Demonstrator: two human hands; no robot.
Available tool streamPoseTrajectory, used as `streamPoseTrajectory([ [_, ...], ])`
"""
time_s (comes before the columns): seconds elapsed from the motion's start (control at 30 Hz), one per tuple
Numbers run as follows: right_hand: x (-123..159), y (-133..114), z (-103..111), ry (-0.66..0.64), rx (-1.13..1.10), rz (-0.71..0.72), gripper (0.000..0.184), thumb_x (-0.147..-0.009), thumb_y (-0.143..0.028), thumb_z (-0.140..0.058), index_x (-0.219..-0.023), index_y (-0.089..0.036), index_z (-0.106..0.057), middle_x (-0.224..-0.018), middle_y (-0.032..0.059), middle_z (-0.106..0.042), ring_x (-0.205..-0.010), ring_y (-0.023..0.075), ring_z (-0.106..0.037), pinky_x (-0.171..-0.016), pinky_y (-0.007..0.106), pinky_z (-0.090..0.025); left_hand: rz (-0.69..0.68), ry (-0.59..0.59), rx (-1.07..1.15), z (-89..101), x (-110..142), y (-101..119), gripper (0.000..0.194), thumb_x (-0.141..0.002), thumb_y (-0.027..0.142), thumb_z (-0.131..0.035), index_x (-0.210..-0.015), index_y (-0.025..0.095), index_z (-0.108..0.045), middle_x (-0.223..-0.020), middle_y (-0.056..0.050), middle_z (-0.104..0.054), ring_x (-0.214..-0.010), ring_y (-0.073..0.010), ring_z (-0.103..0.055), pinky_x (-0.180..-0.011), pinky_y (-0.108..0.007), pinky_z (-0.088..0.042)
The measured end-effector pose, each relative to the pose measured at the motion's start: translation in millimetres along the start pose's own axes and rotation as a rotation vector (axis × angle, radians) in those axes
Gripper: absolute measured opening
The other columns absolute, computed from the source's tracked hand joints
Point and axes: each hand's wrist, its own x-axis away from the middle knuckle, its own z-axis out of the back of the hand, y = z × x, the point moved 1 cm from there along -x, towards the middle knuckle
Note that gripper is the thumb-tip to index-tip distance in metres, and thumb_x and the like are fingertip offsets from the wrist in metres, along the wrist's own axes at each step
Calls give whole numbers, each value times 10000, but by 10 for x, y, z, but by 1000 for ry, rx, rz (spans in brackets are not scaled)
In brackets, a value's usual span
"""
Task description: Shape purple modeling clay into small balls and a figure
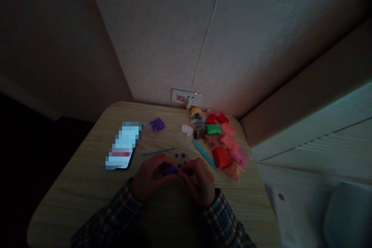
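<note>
The scene is dim. My left hand (149,178) and my right hand (199,182) meet over the wooden table (75,186), both pinching a lump of purple clay (170,170) held between their fingertips. Several small purple clay balls (180,156) lie on the table just beyond my fingers. A thin teal modelling stick (158,151) lies past my left hand, and a broader teal tool (205,155) lies past my right hand.
A phone (123,146) with a lit screen lies at the left. An open purple clay packet (157,124) sits behind. Packets of red, green, pink and orange clay (225,143) crowd the right side. A wall socket (186,97) sits above the table's back edge.
</note>
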Motion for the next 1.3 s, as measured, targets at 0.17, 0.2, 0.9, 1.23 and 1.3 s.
streamPoseTrajectory([
  [0.17,-4,-7,-30,-54,-53,-4,91,-847,-173,-480,-894,-187,-557,-727,36,-582,-682,155,-552,-586,266,-482,8,25,-16,-4,0,-17,130,-750,276,-567,-811,163,-585,-741,-21,-621,-646,-130,-558,-596,-238,-466],
  [0.2,-6,-8,-30,-75,-62,4,126,-857,-163,-462,-931,-188,-561,-748,40,-593,-701,155,-561,-603,268,-489,1,24,-11,-4,0,-20,129,-765,257,-544,-840,164,-592,-769,-29,-637,-668,-134,-572,-615,-243,-473],
  [0.9,41,57,3,43,-71,-126,194,-891,-149,-363,-903,-192,-553,-678,11,-545,-626,132,-544,-552,241,-461,-37,256,-323,36,-12,-99,172,-796,203,-466,-905,170,-594,-855,-56,-647,-807,-174,-587,-731,-302,-487],
  [1.23,-8,94,63,49,-10,-125,100,-851,-156,-473,-829,-182,-567,-704,27,-576,-660,145,-551,-583,253,-471,-56,151,-558,9,-16,-176,102,-769,224,-497,-772,167,-580,-810,-64,-595,-796,-201,-534,-725,-332,-464],
  [1.3,-3,104,68,62,1,-148,79,-840,-168,-495,-799,-177,-562,-667,15,-561,-608,133,-537,-547,238,-463,-56,98,-608,11,-16,-174,100,-752,188,-486,-757,164,-583,-822,-72,-583,-805,-214,-515,-727,-353,-450],
])
